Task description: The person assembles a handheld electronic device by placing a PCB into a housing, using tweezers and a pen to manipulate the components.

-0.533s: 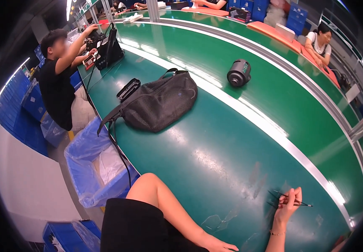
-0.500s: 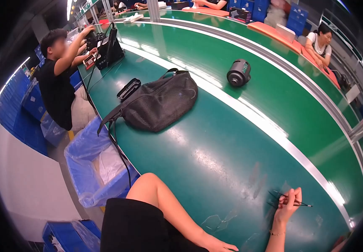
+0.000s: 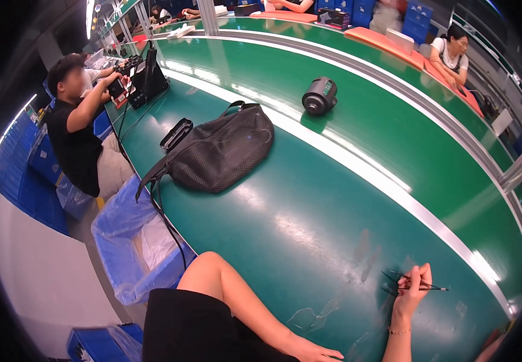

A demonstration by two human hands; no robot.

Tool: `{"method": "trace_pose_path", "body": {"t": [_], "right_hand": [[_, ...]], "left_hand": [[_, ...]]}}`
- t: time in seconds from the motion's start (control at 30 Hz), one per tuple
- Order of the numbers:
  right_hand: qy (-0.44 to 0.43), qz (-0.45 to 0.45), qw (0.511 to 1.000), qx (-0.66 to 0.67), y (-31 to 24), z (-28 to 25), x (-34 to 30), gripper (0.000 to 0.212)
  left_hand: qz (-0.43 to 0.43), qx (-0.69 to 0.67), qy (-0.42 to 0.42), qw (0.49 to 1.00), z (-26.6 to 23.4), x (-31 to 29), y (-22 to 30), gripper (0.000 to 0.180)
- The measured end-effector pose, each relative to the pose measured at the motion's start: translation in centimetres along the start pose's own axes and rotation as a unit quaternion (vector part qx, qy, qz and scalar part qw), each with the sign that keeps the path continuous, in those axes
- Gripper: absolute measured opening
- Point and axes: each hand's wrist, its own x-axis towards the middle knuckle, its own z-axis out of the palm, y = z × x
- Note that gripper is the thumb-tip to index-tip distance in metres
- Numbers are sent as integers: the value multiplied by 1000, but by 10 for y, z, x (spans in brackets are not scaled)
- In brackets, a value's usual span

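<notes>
Near the table's front right, my right hand (image 3: 413, 288) is closed around thin black tweezers (image 3: 433, 288), whose two slender arms stick out past the fingers. My left hand (image 3: 314, 351) rests on the table's front edge area with its fingers stretched out, partly cut off by the lower rim; nothing shows in it. Between the hands the green tabletop (image 3: 309, 283) bears faint scuffs and a few thin clear scraps (image 3: 315, 317).
A black mesh bag (image 3: 221, 151) lies farther left beside a dark oblong case (image 3: 177, 133). On the green conveyor belt (image 3: 381, 139) stands a dark grey cylindrical device (image 3: 320, 96). A lined blue bin (image 3: 122, 265) sits at the left. Co-workers sit left and far right.
The cylindrical device has moved left and away along the belt. The co-worker at left has lowered a raised arm. My view has shifted slightly; my hands keep nearly the same pose.
</notes>
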Motion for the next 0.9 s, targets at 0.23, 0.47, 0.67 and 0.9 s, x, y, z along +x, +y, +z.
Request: {"method": "trace_pose_path", "body": {"t": [0.23,0.47,0.67,0.9], "right_hand": [[-9,-1,1000,-6,2,-3,0,23],[-12,-2,1000,-19,0,-1,0,26],[-19,-5,1000,-24,-1,-1,0,26],[-25,-10,999,-31,-3,1,1,26]], "left_hand": [[4,-4,-7,1000,-1,1,1,20],[7,-7,-12,1000,-2,2,1,21],[10,-9,-14,1000,-8,-1,0,21],[15,-10,-16,1000,-8,1,-1,22]]}}
